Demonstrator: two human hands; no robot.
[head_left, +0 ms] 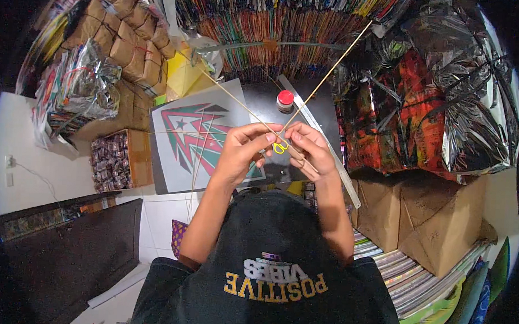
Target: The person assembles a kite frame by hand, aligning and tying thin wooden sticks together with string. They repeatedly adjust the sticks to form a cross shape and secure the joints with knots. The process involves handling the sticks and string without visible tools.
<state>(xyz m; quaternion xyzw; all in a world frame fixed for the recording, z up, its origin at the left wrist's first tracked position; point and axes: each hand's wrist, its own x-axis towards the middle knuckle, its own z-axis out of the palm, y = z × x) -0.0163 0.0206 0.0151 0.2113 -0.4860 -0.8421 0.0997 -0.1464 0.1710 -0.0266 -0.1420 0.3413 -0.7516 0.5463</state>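
Note:
Two thin bamboo sticks meet in a V between my hands, one stick [233, 97] slanting up left and the other stick [334, 67] up right. My left hand [244, 147] pinches them near the crossing with thumb and forefinger. From the other side, my right hand [312, 152] closes its fingers on the sticks at the same spot; the exact joint is partly covered by fingertips. Just below the crossing, yellow scissors handles [280, 147] show between my hands. On the left lies a white sheet [162, 153] with a pointed red, green and black pattern [200, 131].
A red-lidded jar [285, 98] stands on the dark table [256, 90] beyond my hands. Beside it runs a long metal ruler [329, 136]. Loose thin sticks [199, 154] cross the patterned sheet. Cartons [440, 214], black-wrapped bundles [422, 99] and brown parcels [132, 49] crowd around.

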